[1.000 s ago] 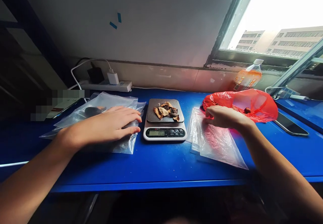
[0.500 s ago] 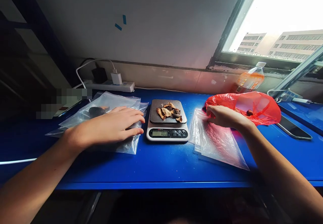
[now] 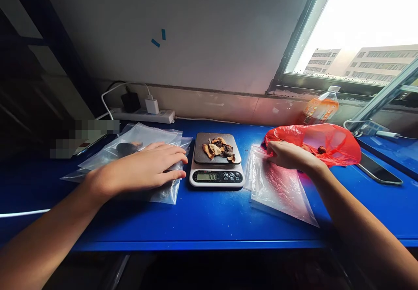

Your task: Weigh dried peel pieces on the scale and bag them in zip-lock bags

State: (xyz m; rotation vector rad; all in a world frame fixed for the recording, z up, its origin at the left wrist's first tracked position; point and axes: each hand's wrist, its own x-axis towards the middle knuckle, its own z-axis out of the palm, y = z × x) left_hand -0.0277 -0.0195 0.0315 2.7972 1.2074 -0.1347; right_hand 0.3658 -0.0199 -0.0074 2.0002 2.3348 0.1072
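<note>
My left hand [image 3: 153, 163] lies flat with its fingers apart over a pile of clear plastic bags [image 3: 160, 132], some with dark pieces inside. In the middle, a white digital kitchen scale [image 3: 199, 184] bears several dried brown slices [image 3: 217, 148], which look like dried mushroom; its display is lit. To the right, my right hand [image 3: 287, 153] has its fingers pinched at the top edge of a stack of clear plastic bags [image 3: 284, 194]. The fingertips are partly hidden. Just behind that hand, an open red plastic bag [image 3: 346, 146] holds a few dark brown pieces.
A phone [image 3: 380, 168] lies right of the red bag. Behind stands a bottle of orange drink [image 3: 321, 106]. A white power strip [image 3: 166, 116] with chargers and cables runs along the wall at the back left. The blue table's front edge [image 3: 202, 245] is near me.
The whole view has shifted slightly, so everything sits a little lower. Both hands stay almost where they were, and the slices on the scale have not moved.
</note>
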